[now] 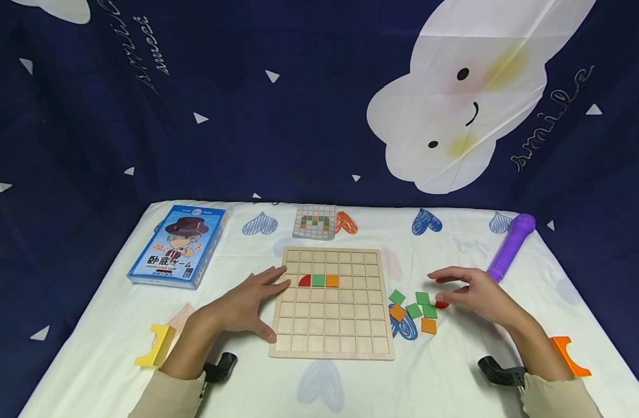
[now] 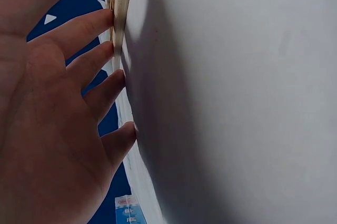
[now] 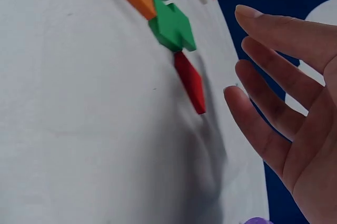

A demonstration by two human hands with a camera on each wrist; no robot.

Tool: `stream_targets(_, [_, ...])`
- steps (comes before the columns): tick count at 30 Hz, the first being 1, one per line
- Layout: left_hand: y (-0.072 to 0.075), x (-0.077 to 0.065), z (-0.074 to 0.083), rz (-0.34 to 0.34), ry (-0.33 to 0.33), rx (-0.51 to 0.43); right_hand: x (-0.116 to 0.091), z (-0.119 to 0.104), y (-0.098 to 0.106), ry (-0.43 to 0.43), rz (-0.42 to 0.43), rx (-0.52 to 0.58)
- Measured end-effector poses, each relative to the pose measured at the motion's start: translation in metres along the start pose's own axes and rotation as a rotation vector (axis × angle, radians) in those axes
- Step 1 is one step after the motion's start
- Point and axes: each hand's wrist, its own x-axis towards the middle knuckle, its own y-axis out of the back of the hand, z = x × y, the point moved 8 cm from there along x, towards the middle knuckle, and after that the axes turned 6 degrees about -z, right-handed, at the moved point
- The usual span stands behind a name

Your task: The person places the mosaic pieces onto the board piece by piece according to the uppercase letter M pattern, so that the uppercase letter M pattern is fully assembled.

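Observation:
A wooden grid board lies mid-table, with a red quarter-round tile, a green square tile and an orange square tile side by side in one row. My left hand rests at the board's left edge, fingers spread and touching it. To the right of the board lie several loose green and orange tiles. My right hand hovers just over the right end of that group, fingers loosely bent and holding nothing. Below its fingers is a red tile, partly hidden in the head view.
Behind the board lies a small pattern card. A blue game box sits at the back left, a purple stick at the back right. A yellow piece and an orange piece lie near the forearms.

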Motion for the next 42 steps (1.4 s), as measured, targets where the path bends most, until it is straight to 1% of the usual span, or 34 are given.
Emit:
stream_targets(2, [0.000, 0.000, 0.000, 0.000, 0.001, 0.000, 0.000, 0.003, -0.002, -0.015, -0.004, 0.014])
stream_targets(6, [0.000, 0.000, 0.001, -0.002, 0.001, 0.005, 0.001, 0.008, -0.006, -0.025, 0.007, -0.003])
stream_targets(11, [0.000, 0.000, 0.000, -0.002, 0.001, 0.008, 0.003, 0.011, -0.011, 0.003, 0.029, -0.064])
stream_targets(18, [-0.001, 0.000, -0.001, 0.000, -0.003, 0.000, 0.007, 0.015, -0.023, 0.010, -0.002, -0.047])
stream_targets(26, [-0.001, 0.000, -0.001, 0.000, 0.005, -0.007, 0.008, 0.011, -0.025, 0.060, 0.009, -0.070])
stream_targets(32, [-0.001, 0.000, -0.002, 0.001, 0.011, -0.005, 0.008, 0.004, -0.026, 0.150, 0.023, -0.066])
stream_targets(35, [-0.001, 0.000, -0.002, 0.000, 0.012, -0.007, 0.008, 0.002, -0.026, 0.178, 0.029, -0.059])
stream_targets(38, [0.000, 0.000, -0.001, 0.001, 0.012, -0.011, 0.008, 0.001, -0.025, 0.173, 0.037, -0.066])
stream_targets(42, [0.000, 0.000, -0.001, 0.000, 0.006, -0.008, 0.009, 0.004, -0.023, 0.124, 0.043, -0.068])
